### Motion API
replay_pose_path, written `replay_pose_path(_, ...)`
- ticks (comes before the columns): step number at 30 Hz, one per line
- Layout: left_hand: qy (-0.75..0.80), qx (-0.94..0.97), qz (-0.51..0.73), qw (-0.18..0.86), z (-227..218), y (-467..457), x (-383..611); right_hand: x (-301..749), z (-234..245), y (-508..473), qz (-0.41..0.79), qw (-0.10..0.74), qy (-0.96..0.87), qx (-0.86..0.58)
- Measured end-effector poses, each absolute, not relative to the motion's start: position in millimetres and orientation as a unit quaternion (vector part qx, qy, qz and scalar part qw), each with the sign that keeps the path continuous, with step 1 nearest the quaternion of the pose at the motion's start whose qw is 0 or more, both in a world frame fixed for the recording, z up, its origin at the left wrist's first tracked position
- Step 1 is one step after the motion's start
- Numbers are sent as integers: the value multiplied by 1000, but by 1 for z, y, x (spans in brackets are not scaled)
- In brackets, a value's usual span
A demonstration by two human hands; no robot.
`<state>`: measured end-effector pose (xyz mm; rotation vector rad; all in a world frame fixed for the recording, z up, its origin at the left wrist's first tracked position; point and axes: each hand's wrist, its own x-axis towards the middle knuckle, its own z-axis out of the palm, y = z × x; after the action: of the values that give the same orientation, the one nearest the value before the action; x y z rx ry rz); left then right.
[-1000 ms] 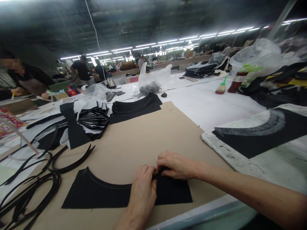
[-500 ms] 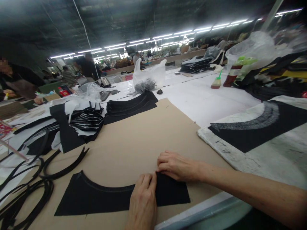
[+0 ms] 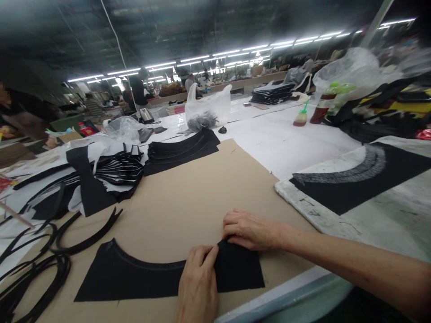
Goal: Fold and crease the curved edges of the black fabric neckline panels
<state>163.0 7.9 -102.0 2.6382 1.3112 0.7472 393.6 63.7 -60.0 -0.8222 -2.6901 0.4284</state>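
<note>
A black fabric piece [image 3: 141, 283] with a deep curved upper edge lies flat on a beige board in front of me. A narrow strip or fold follows its curve. My left hand [image 3: 199, 279] rests on the piece right of its middle, fingers pressed together, with thumb and fingertips at the curved edge. Just beyond, my right hand [image 3: 251, 231] has its fingers curled down in a pinch on the upper edge near the right end. Both sets of fingertips are close together, and the bit of edge under them is partly hidden.
Black strips [image 3: 89, 237] lie coiled at left, near a bundle of black and white pieces [image 3: 117, 172]. Black curved pieces [image 3: 182, 150] are stacked on the far side of the beige board [image 3: 188, 197]. At right, a pale slab [image 3: 377, 229] carries a black piece [image 3: 350, 188] with a whitish curved band.
My right fingertips have shifted slightly away from my left ones along the edge, widening the small gap. The view has drifted a little, and a standing person in the background has moved.
</note>
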Motion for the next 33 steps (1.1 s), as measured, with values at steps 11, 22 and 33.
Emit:
replay_pose_path(11,491,810,215,237,-70,26,195,395,-64,75,213,145,-908,-330)
replay_pose_path(22,466,865,149,112,-82,11,196,409,-65,67,166,151,-929,-294)
replay_pose_path(33,437,885,157,36,-99,7,194,417,-64,58,51,122,-958,-255)
